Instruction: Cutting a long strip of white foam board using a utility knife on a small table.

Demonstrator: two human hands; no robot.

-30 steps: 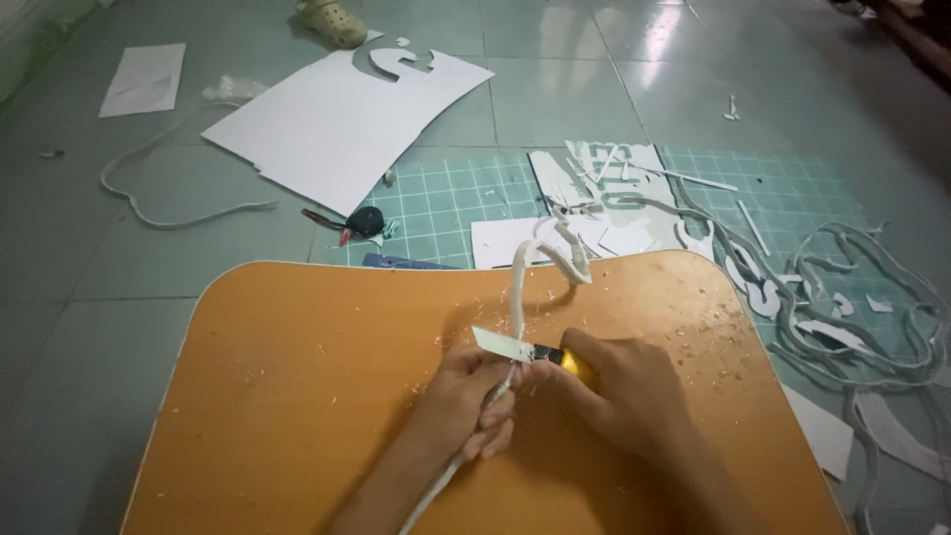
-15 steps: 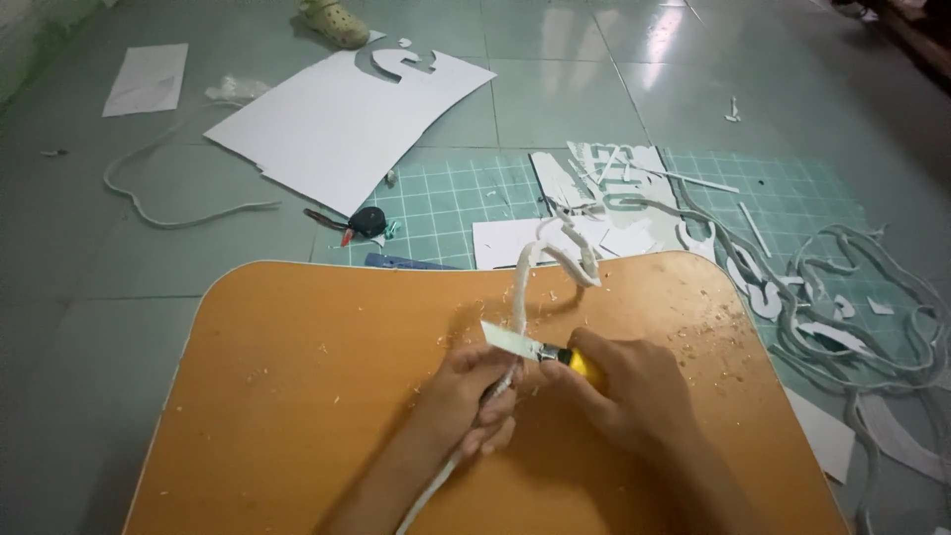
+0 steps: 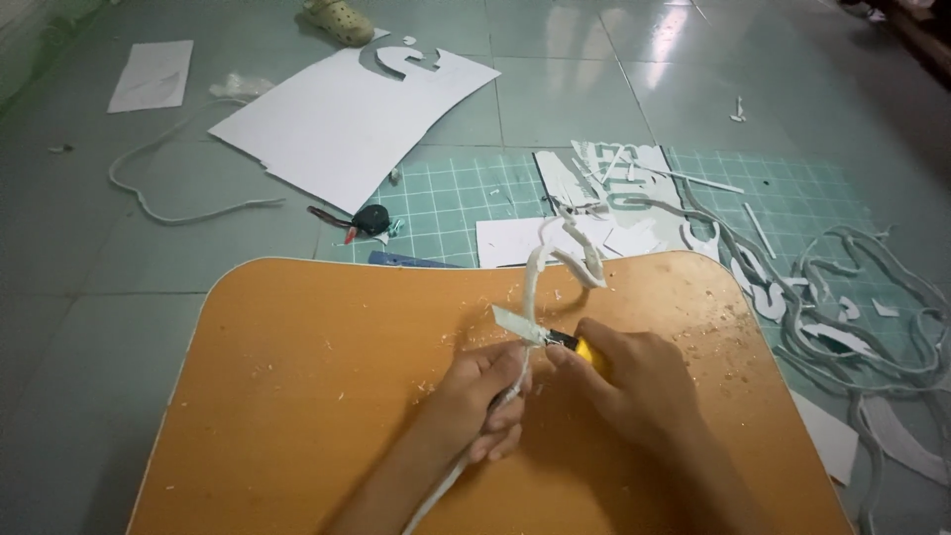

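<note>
**Trimming a white strip on an orange board**

Green tiled floor (image 3: pixel 89 297), littered with offcuts. Far left: loose white strip loop (image 3: pixel 149 198) and a small white sheet (image 3: pixel 151 74). Further right, large white foam sheet (image 3: pixel 347 119) with shapes cut out; green cutting mat (image 3: pixel 446 198) beyond the orange board (image 3: pixel 297 396), which is flecked with shavings. Left hand (image 3: pixel 480 396) fisted round a long white foam strip (image 3: pixel 535 267) that curls up past the board's far edge. Right hand (image 3: pixel 634 381) closed on a yellow utility knife (image 3: pixel 570 342), blade laid against the strip just above the left fist. Far right: tangle of grey-white strips (image 3: pixel 852 317).
</note>
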